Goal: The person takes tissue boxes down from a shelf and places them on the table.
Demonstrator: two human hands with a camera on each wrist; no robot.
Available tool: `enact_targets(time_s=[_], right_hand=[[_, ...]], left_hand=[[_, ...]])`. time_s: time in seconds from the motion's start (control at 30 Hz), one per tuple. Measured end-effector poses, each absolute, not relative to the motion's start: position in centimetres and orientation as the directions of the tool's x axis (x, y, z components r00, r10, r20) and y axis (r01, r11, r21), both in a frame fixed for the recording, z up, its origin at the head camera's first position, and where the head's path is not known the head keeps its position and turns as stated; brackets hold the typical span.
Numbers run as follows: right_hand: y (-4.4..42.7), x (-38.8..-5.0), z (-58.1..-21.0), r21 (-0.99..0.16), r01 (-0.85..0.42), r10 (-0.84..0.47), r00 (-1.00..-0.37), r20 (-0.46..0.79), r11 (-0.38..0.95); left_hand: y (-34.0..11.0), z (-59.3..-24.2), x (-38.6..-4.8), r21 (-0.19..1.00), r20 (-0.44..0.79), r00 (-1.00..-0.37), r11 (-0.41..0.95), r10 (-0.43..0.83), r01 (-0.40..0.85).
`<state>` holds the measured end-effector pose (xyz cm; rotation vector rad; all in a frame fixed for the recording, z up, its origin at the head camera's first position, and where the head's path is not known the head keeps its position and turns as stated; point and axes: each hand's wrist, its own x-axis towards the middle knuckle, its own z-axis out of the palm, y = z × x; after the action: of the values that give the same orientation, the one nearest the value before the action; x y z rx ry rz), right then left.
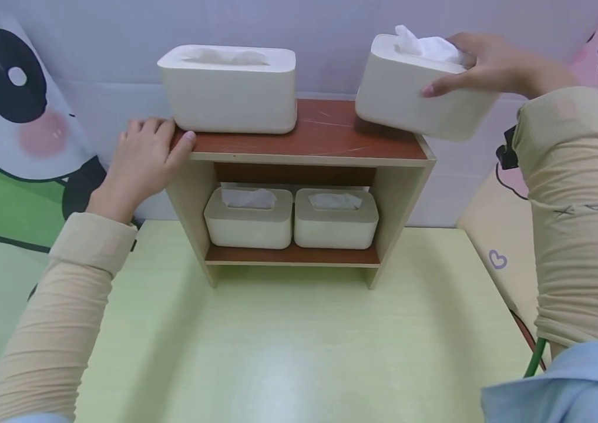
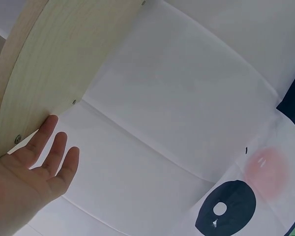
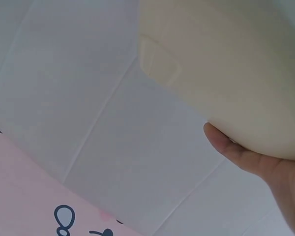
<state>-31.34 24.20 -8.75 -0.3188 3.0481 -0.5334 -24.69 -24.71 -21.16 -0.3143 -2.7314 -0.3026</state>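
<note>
In the head view, my right hand (image 1: 494, 64) grips a white tissue box (image 1: 420, 94) at its right end, thumb on the front face. The box tilts, right end lower, over the right end of a small wooden shelf (image 1: 325, 126); whether it touches is unclear. White tissue sticks out of its top. My left hand (image 1: 143, 153) rests at the shelf's top left corner, fingers loosely extended, beside another tissue box (image 1: 230, 97). The left wrist view shows those fingers (image 2: 54, 147) against the side panel. The held box's underside (image 3: 226, 73) fills much of the right wrist view.
Two more tissue boxes, a left one (image 1: 248, 226) and a right one (image 1: 336, 226), stand side by side on the lower board. The shelf stands on a pale table (image 1: 288, 341). Behind is a white cloth wall (image 1: 331, 35), with cartoon prints at both sides.
</note>
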Motion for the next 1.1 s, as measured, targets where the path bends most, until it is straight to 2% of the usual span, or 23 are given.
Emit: enact_targets(time_s=[0.37,0.67,1.1], right_hand=[[27.8,-30.9,-9.2,-0.369,-0.184,-0.194,-0.981,0.011,0.911],[30.8,-30.0,-9.7,-0.419,-0.107,-0.135,-0.99,-0.038,0.902],[35.0,-29.3,-11.6,-0.367,-0.116,-0.107,-0.993,0.043,0.923]], left_hand=[[-24.7,-20.9,-24.5,0.17,0.377,-0.91,0.954,0.17,0.249],[-24.6,-21.1,-24.4,0.177,0.377,-0.911,0.952,0.169,0.25],[-24.7,-21.0,-24.5,0.169,0.39,-0.904,0.952,0.174,0.256]])
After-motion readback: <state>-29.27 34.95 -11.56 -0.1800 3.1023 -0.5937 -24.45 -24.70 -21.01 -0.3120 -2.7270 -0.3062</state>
